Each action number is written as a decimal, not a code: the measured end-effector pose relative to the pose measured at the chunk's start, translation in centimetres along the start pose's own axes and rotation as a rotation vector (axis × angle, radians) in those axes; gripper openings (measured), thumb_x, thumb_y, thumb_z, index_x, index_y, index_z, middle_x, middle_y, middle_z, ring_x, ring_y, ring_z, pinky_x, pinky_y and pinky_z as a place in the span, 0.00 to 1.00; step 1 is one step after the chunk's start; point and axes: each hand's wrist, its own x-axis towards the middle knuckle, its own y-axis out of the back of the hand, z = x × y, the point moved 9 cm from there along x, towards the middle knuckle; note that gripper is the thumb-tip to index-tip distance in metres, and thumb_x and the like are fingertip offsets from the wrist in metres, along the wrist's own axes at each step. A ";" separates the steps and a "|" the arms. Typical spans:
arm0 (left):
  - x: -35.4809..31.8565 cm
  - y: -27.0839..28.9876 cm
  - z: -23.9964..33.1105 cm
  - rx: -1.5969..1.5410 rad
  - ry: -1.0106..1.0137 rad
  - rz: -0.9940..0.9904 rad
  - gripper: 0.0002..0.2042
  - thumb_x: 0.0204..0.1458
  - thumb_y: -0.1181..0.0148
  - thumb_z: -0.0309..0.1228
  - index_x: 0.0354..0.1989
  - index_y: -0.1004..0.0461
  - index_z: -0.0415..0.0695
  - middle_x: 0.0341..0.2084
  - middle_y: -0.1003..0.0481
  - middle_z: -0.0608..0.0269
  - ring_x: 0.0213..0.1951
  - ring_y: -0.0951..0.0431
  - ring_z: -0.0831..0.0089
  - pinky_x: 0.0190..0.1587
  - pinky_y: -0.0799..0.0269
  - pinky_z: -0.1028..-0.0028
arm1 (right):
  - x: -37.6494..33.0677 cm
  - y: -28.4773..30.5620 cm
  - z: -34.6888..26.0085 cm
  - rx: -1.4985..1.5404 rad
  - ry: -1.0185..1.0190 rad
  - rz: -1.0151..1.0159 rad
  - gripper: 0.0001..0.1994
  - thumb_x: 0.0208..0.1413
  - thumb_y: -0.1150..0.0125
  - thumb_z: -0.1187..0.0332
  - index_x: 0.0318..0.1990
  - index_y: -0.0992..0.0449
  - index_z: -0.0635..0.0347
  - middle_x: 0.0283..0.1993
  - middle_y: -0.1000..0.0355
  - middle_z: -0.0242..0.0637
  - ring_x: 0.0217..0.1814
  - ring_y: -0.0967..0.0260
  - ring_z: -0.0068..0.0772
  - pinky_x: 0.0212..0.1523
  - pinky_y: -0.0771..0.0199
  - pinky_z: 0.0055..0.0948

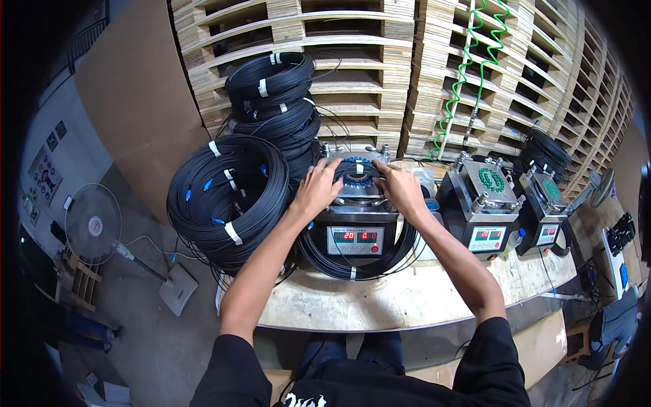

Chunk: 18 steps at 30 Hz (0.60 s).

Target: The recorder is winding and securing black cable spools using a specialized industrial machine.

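Observation:
My left hand (317, 187) and my right hand (400, 187) both rest on top of a small grey machine (355, 234) with a red digital readout on its front. Their fingers touch a ring of blue connectors (357, 172) set in the machine's round top plate. A coil of black cable (352, 266) lies around the base of the machine. Whether either hand pinches a connector cannot be told.
Large coils of black cable with white ties (227, 197) lie at my left, more are stacked behind (274, 91). Two similar machines (483, 203) (546, 210) stand to the right on the wooden bench (407, 298). Wooden pallets (475, 61) rise behind. A fan (93, 224) stands on the floor.

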 end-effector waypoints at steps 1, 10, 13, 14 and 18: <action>0.3 -0.2 -0.4 0.000 0.000 -0.002 0.25 0.57 0.39 0.31 0.63 0.32 0.38 0.54 0.27 0.37 0.53 0.24 0.40 0.54 0.25 0.51 | 0.2 0.0 -0.2 -0.020 -0.001 -0.024 0.21 0.60 0.37 0.63 0.60 0.27 0.50 0.39 0.21 0.51 0.38 0.22 0.57 0.36 0.22 0.51; 0.4 1.6 1.1 -0.025 0.065 -0.055 0.22 0.59 0.41 0.30 0.61 0.31 0.37 0.51 0.24 0.38 0.52 0.24 0.39 0.54 0.27 0.51 | 1.5 1.7 -0.8 -0.120 0.124 -0.018 0.19 0.63 0.41 0.62 0.60 0.29 0.51 0.36 0.23 0.51 0.34 0.22 0.57 0.30 0.24 0.51; 1.3 4.1 3.2 0.007 -0.035 0.070 0.22 0.59 0.41 0.29 0.61 0.30 0.38 0.51 0.24 0.38 0.51 0.24 0.39 0.54 0.26 0.51 | 1.6 4.0 -0.8 -0.077 0.150 0.149 0.22 0.61 0.40 0.65 0.63 0.31 0.50 0.38 0.23 0.51 0.35 0.22 0.56 0.30 0.24 0.51; 1.4 5.1 3.8 0.063 -0.092 0.150 0.21 0.57 0.39 0.30 0.59 0.29 0.38 0.47 0.22 0.43 0.47 0.22 0.44 0.49 0.24 0.52 | 2.2 4.1 -0.4 -0.092 0.113 0.091 0.25 0.59 0.40 0.69 0.65 0.32 0.49 0.40 0.23 0.51 0.35 0.22 0.56 0.32 0.23 0.50; 2.0 8.3 5.9 0.092 -0.145 0.165 0.20 0.58 0.40 0.30 0.58 0.30 0.38 0.48 0.22 0.42 0.49 0.22 0.44 0.51 0.24 0.53 | 2.7 8.6 -2.1 -0.117 0.137 0.118 0.23 0.63 0.42 0.64 0.66 0.30 0.48 0.46 0.22 0.48 0.34 0.22 0.56 0.34 0.22 0.50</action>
